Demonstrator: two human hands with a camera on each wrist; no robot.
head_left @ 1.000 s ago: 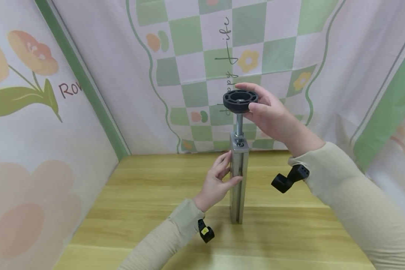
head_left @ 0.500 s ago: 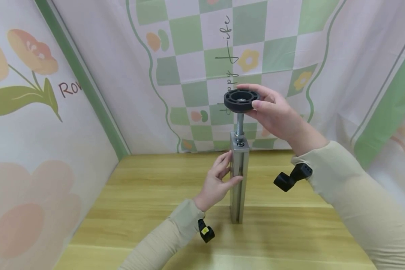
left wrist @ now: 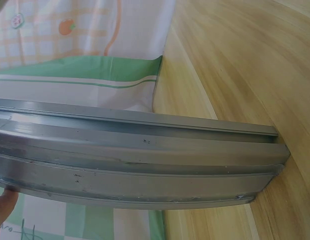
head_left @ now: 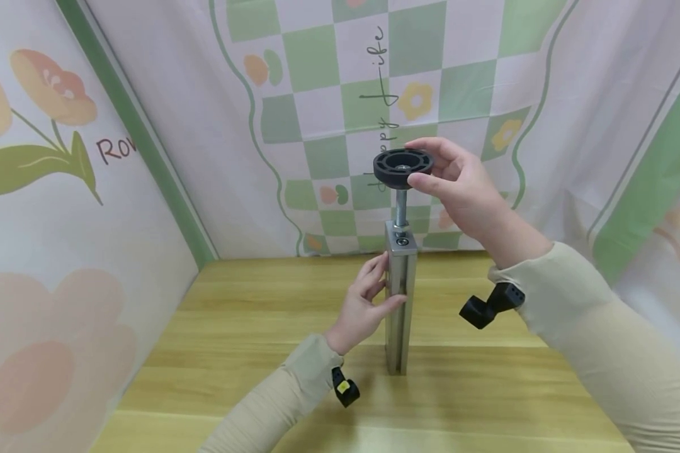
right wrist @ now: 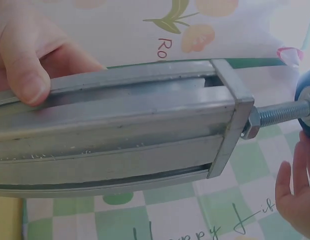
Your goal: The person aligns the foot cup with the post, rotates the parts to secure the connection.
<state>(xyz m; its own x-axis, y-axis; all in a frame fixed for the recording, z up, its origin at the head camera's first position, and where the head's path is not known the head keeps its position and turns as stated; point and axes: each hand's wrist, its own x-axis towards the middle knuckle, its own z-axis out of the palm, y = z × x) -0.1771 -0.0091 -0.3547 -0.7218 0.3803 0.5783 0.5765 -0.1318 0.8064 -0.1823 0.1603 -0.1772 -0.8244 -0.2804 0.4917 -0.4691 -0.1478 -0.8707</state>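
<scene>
An aluminium profile (head_left: 398,327) stands on end on the table, a metal plate (head_left: 403,244) capping its top. My left hand (head_left: 358,313) grips its side about midway up, thumb across the near face. From the plate rises a threaded rod (head_left: 400,207), with a nut (right wrist: 252,124) low on it in the right wrist view. On the rod sits a round black levelling foot (head_left: 383,172), its slotted underside facing up. My right hand (head_left: 467,192) holds the foot's right rim between thumb and fingers. The left wrist view shows the profile's grooved lower end (left wrist: 265,155) meeting the wood.
The wooden table (head_left: 249,327) spreads around the profile. Patterned cloth (head_left: 311,63) hangs behind, and a flowered cloth wall (head_left: 62,233) borders the left side. Black camera mounts (head_left: 487,306) sit on both wrists.
My right hand shifts slightly right, then its thumb comes back leftward along the near rim of the foot. The left hand and the profile keep their place.
</scene>
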